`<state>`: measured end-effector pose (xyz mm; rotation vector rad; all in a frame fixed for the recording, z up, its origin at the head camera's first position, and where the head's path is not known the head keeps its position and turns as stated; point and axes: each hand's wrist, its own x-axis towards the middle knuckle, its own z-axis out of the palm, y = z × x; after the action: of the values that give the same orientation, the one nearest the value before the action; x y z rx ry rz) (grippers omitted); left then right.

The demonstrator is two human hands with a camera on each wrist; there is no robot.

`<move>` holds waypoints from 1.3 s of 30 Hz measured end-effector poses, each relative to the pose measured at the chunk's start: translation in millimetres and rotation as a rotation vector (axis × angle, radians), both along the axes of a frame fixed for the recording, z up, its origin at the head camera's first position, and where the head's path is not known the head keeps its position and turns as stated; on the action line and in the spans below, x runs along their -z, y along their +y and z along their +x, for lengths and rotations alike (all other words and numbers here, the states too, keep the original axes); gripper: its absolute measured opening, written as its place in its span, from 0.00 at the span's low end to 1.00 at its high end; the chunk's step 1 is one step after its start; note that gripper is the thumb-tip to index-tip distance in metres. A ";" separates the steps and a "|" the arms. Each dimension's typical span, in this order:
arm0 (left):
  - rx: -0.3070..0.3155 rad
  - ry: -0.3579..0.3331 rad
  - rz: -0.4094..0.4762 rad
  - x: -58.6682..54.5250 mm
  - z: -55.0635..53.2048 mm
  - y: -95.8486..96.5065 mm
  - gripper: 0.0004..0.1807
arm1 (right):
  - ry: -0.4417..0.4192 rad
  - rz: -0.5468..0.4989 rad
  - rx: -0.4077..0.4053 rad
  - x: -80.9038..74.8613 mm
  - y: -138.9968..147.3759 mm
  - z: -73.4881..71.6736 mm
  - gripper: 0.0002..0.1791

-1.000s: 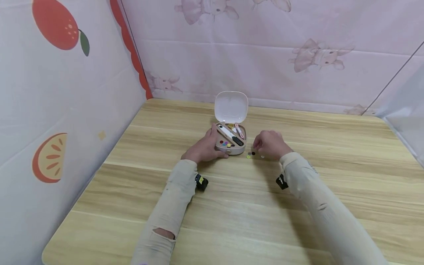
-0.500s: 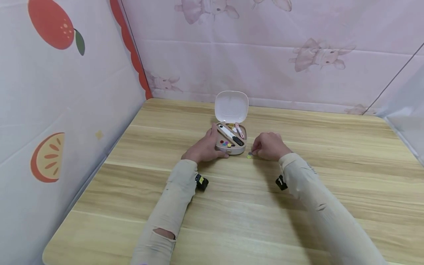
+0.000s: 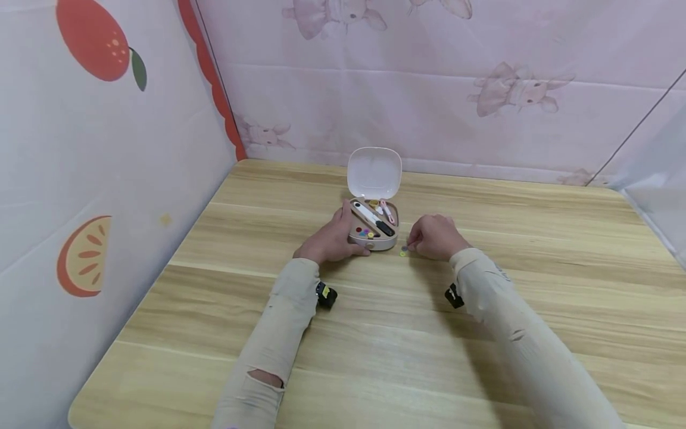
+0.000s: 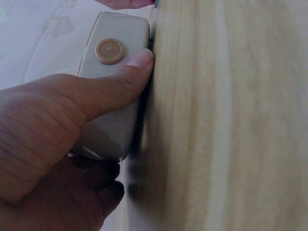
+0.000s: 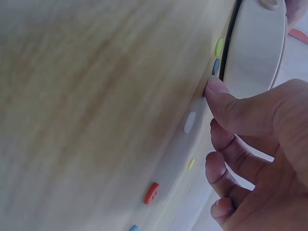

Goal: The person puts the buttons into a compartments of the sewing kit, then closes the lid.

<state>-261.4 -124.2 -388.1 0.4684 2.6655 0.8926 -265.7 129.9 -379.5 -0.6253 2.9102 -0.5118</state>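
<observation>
A small cream box (image 3: 382,244) stands on the wooden table with its lid (image 3: 374,173) raised. My left hand (image 3: 329,238) grips its left side, the thumb lying along the front below a round brown button-shaped catch (image 4: 109,50). Inside are several coloured buttons (image 3: 370,234), a white tool with a black end (image 3: 370,215) and a pink-and-white item (image 3: 387,213). Right of the box, my right hand (image 3: 435,236) pinches a black button at the tabletop, mostly hidden by the thumb. A yellow-green button (image 5: 219,47) and a blue-grey button (image 5: 216,66) lie between that thumb and the box.
In the right wrist view, a white button (image 5: 190,122), a yellow button (image 5: 191,163), a red button (image 5: 151,193) and a light blue button (image 5: 134,228) lie scattered along the table under the right hand. A pink printed cloth (image 3: 429,107) hangs behind the table.
My right hand has lowered slightly toward the box; its fingertips now cover the black button, and the hand hides the white one in the head view. The left hand and box have stayed put.
</observation>
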 end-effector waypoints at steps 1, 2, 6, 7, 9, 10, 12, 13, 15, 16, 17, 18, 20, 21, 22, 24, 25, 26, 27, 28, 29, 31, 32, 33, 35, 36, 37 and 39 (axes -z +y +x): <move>0.001 0.001 0.001 -0.1 -0.1 -0.1 0.68 | 0.002 0.000 -0.001 0.0 -0.2 0.2 0.04; 0.002 0.001 0.001 -0.4 0.2 -0.1 0.68 | 0.005 0.000 -0.003 0.3 -0.3 0.1 0.04; 0.008 0.000 0.002 -1.0 0.3 -0.6 0.68 | 0.016 0.003 -0.009 0.7 -0.2 -0.3 0.05; 0.008 -0.001 0.003 -0.8 0.2 -0.6 0.68 | 0.019 0.002 -0.012 0.7 -0.2 -0.2 0.05; 0.009 -0.002 0.003 -0.8 0.5 -0.7 0.68 | 0.023 0.001 -0.012 0.6 -0.1 0.0 0.05; 0.009 -0.002 0.003 -0.8 0.6 -0.6 0.68 | 0.025 -0.001 -0.012 0.5 -0.3 0.3 0.05; 0.008 -0.003 0.003 -0.8 0.8 -0.4 0.68 | 0.026 -0.001 -0.010 0.4 -0.6 0.8 0.05; 0.008 -0.005 0.003 -0.7 0.8 -0.3 0.68 | 0.026 0.001 -0.007 0.2 -0.8 1.1 0.05; 0.007 -0.008 0.003 -0.4 0.6 0.0 0.68 | 0.024 0.005 -0.003 -0.4 -1.1 1.8 0.05; 0.006 -0.010 0.004 -0.2 0.4 0.0 0.69 | 0.021 0.008 -0.001 -0.5 -1.3 2.0 0.05; 0.006 -0.012 0.005 0.0 0.1 0.1 0.68 | 0.019 0.011 0.003 -0.5 -1.3 2.1 0.05; 0.006 -0.013 0.005 0.3 -0.1 0.1 0.68 | 0.018 0.013 0.005 -0.6 -1.3 2.1 0.05; 0.005 -0.011 0.006 0.6 -0.4 0.0 0.69 | 0.018 0.016 0.005 -0.8 -1.2 2.3 0.06; 0.004 -0.009 0.006 0.6 -0.4 -0.1 0.69 | 0.019 0.017 0.006 -0.6 -1.2 2.1 0.06; 0.005 -0.008 0.007 0.7 -0.5 -0.1 0.69 | 0.020 0.017 0.003 -0.8 -1.3 2.2 0.06; 0.005 -0.006 0.009 0.6 -0.3 -0.3 0.69 | 0.020 0.014 0.000 -1.0 -1.4 2.5 0.07; 0.005 -0.004 0.010 0.8 -0.2 -0.4 0.69 | 0.019 0.013 0.000 -0.9 -1.5 2.5 0.07; 0.006 -0.004 0.010 0.8 -0.1 -0.4 0.69 | 0.018 0.012 -0.001 -0.7 -1.5 2.6 0.08; 0.006 -0.004 0.011 0.9 0.1 -0.3 0.69 | 0.015 0.011 0.000 -0.4 -1.5 2.5 0.08; 0.006 -0.005 0.012 1.0 0.2 -0.3 0.69 | 0.012 0.010 -0.001 -0.1 -1.3 2.4 0.09; 0.006 -0.004 0.010 0.9 0.3 -0.3 0.69 | 0.008 0.009 0.002 0.4 -1.1 2.2 0.09; 0.005 -0.004 0.010 0.7 0.6 -0.2 0.69 | 0.004 0.010 0.001 1.6 -0.6 1.6 0.10; 0.003 -0.004 0.010 0.5 0.8 -0.2 0.68 | 0.004 0.014 -0.005 1.8 -0.4 1.4 0.11; 0.002 -0.005 0.012 0.3 1.0 -0.2 0.68 | 0.001 0.016 -0.007 2.1 -0.3 1.2 0.11; 0.001 -0.007 0.015 0.0 1.4 0.0 0.68 | -0.003 0.021 -0.009 2.6 0.1 0.9 0.11; 0.001 -0.008 0.017 0.0 1.4 0.0 0.68 | -0.006 0.025 -0.011 2.7 0.3 0.7 0.11; 0.000 -0.008 0.019 -0.1 1.6 0.0 0.68 | -0.009 0.029 -0.012 2.7 0.5 0.7 0.12; 0.000 -0.007 0.018 0.2 1.6 0.0 0.68 | -0.022 0.031 -0.010 2.7 0.9 0.5 0.11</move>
<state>-259.8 -124.2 -388.3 0.4692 2.6529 0.9175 -265.2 130.8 -382.2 -0.6253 2.8876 -0.4687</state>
